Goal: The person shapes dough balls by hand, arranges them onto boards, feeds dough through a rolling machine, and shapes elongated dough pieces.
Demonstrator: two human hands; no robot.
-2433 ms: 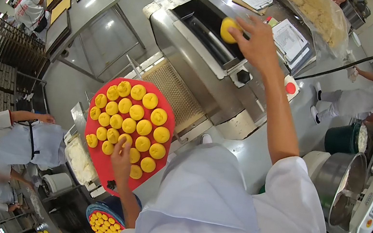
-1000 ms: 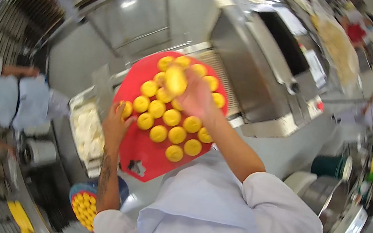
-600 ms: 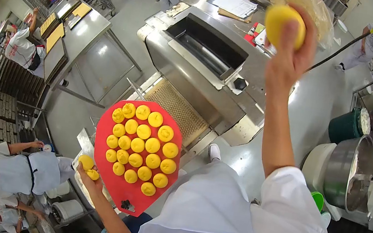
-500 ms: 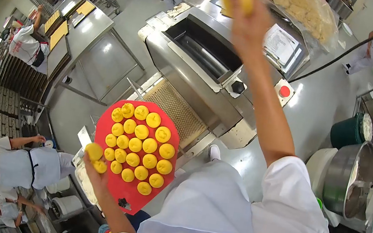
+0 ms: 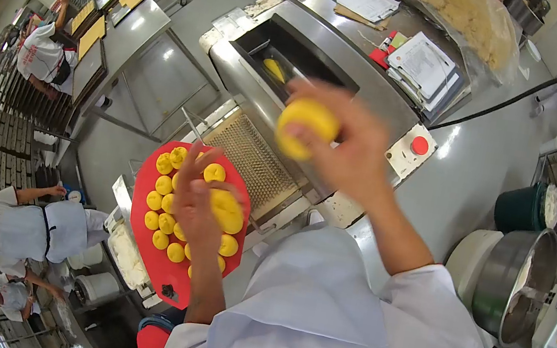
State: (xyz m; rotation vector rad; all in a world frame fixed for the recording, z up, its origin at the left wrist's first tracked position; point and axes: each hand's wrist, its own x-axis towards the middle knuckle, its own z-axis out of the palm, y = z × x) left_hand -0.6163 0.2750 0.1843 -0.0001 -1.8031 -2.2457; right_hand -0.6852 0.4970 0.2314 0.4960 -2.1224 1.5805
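Observation:
My right hand [image 5: 352, 146], blurred by motion, grips a round yellow dough ball [image 5: 306, 126] in front of the machine's hopper. Over the red board [image 5: 142, 254] is my left hand [image 5: 194, 208], with some fingers stretched out. A larger-looking yellow dough piece [image 5: 227, 211] lies against its palm and thumb side, apparently held there. Several small yellow dough balls [image 5: 162, 221] sit in rows on the board, some hidden by my left hand and forearm. Inside the dark hopper [image 5: 311, 59] is another yellow dough piece [image 5: 274, 69].
The steel machine carries a red stop button [image 5: 419, 145], and a textured belt [image 5: 252, 159] lies beside the board. Clipboards [image 5: 423, 66] and bagged dough [image 5: 467, 18] rest behind. A mixer bowl [image 5: 526, 286] stands at right. Co-workers [image 5: 28, 236] are at left.
My right hand has come down and left with a dough ball. My left hand has moved up and right across the board. A yellow piece now shows in the hopper.

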